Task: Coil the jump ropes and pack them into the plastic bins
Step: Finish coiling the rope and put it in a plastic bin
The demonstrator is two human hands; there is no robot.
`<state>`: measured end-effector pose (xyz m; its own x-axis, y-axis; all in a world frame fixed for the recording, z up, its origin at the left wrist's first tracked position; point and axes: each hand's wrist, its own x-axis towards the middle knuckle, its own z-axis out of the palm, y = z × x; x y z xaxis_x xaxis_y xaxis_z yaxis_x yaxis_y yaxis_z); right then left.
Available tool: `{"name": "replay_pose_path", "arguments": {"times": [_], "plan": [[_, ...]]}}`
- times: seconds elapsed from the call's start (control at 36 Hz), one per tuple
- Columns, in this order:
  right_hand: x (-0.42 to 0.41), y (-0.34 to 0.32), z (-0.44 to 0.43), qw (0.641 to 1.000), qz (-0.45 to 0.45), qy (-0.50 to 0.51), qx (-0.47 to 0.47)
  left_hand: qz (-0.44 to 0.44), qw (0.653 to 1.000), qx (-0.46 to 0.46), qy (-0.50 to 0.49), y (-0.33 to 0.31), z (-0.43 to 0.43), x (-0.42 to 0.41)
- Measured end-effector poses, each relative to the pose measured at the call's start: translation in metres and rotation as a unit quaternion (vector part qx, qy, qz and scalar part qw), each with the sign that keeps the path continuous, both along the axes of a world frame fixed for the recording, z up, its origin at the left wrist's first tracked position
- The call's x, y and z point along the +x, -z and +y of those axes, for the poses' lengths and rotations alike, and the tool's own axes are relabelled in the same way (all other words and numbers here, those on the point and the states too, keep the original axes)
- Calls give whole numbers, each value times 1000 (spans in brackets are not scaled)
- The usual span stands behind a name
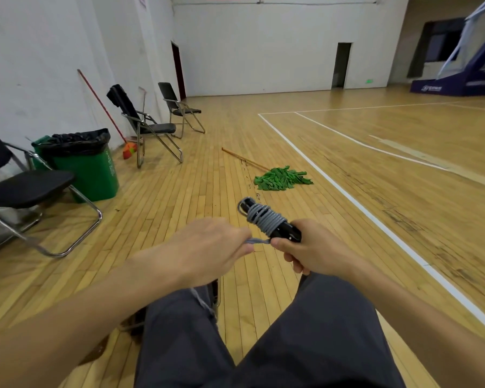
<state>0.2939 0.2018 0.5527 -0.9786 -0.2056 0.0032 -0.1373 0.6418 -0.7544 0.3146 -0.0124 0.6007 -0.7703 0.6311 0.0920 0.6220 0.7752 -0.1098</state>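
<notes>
A sports hall with a wooden floor (179,191) and white walls (249,46). Above the person's knees, the right hand (317,249) grips the black handles (287,233) of a jump rope; its grey cord (266,218) is wound around them in many turns. The left hand (207,247) pinches the loose cord just beside the right thumb. Beyond the hands a green mop (282,179) lies on the floor.
</notes>
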Motion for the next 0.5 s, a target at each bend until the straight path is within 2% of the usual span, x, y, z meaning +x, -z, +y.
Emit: {"name": "replay_pose_path", "arguments": {"times": [0.08,0.19,0.36,0.5], "plan": [[7,-8,-3,998,-51,-38,31,30,997,-52,44,-14,-2,-2],[17,-19,-8,985,-125,-90,80,48,992,-67,100,-24,-6,-6],[30,-32,-16,967,-147,-151,144,25,988,-22,151,-30,-4,-11],[38,-40,-19,957,-153,-191,159,-40,989,21,144,-39,0,-19]]}}
